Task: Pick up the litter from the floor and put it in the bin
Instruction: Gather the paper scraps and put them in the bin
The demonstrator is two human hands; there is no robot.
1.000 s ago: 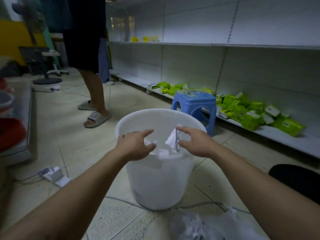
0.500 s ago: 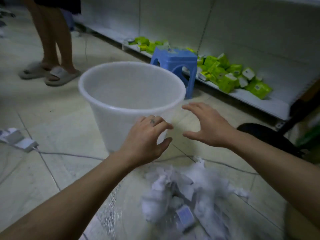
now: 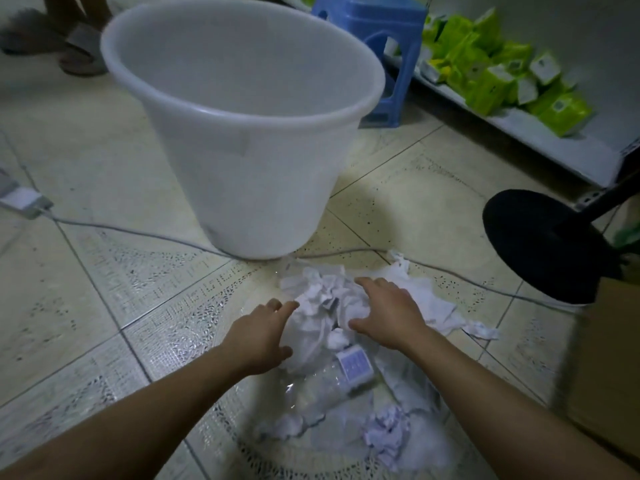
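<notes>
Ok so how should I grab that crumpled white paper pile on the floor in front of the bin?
Scoop the crumpled white paper pile from both flanks, left hand and right hand pressing inward and under. It is loose, lumpy and spread wide, so a one-sided pinch would likely shed pieces.

A translucent white bin (image 3: 249,161) stands on cream floor tiles (image 3: 83,161) flecked with dark specks. White crumpled paper litter (image 3: 322,303) lies beside a small blue-and-white card (image 3: 355,363). Behind, a bright blue stool (image 3: 384,32), lime-green and white packets (image 3: 485,74), a black round base (image 3: 540,244), a grey cable (image 3: 138,233).
</notes>
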